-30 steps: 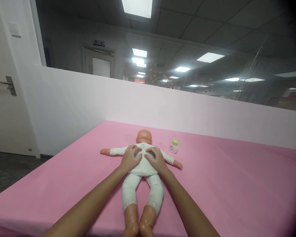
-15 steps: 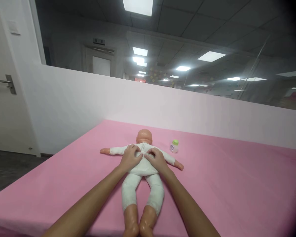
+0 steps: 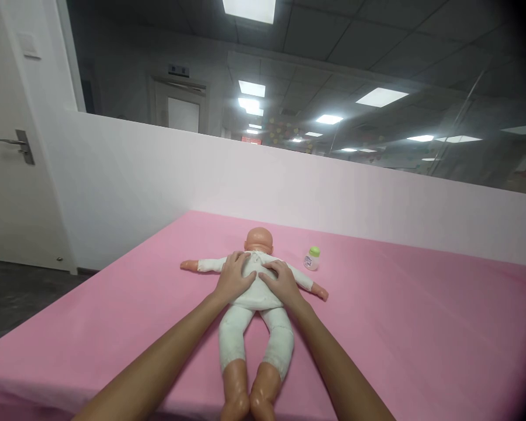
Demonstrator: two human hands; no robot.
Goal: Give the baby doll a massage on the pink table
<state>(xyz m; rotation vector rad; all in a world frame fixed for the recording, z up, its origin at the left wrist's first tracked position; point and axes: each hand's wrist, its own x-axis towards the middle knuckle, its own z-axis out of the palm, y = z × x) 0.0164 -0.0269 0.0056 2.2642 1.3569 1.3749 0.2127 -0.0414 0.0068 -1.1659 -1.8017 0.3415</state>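
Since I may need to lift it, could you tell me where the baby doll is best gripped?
Probably the torso: come from the feet end, one hand on each flank, as the left hand and right hand already rest on the baby doll. It lies flat on the pink sheet with thin arms spread.

A small bottle (image 3: 311,258) with a green cap is seen standing upright on a pink sheet (image 3: 398,327). A low white wall (image 3: 333,204) is seen behind it. A white door (image 3: 9,175) with a metal handle (image 3: 13,142) is found far left.
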